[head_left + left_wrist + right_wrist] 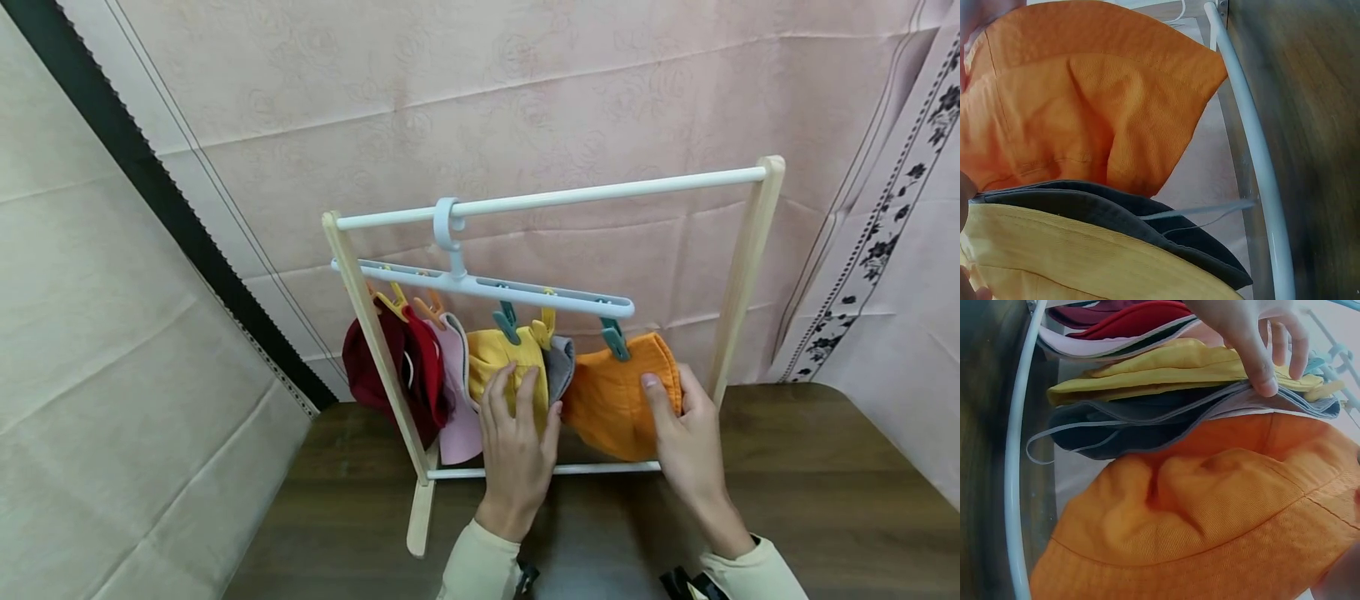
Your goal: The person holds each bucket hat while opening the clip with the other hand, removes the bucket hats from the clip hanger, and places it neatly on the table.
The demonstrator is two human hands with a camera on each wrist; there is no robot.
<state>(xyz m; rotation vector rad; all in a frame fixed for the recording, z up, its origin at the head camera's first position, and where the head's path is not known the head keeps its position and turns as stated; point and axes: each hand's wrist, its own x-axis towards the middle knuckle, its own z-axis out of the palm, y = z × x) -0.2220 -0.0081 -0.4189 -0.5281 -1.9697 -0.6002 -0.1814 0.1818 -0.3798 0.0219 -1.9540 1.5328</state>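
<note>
Light blue hanger (517,288) hooks over the rack's top bar, with several fabric hats clipped under it. At its right end, an orange bucket hat (607,408) hangs from a green clip (613,339). My right hand (692,446) grips that hat's brim, thumb in front and the other fingers behind. My left hand (517,450) rests its loosely bent fingers over the yellow hat (491,354). In the right wrist view, its thumb touches the edge of the grey hat (1104,428), which has a thin cord, between the yellow and orange ones.
Maroon hat (363,379), red hat (427,358) and pink hat (457,429) hang at the left end. The wooden rack's left post (378,350) and right post (742,275) stand on a brown table (337,525), joined low by a white bar (600,469). Pale cloth walls surround it.
</note>
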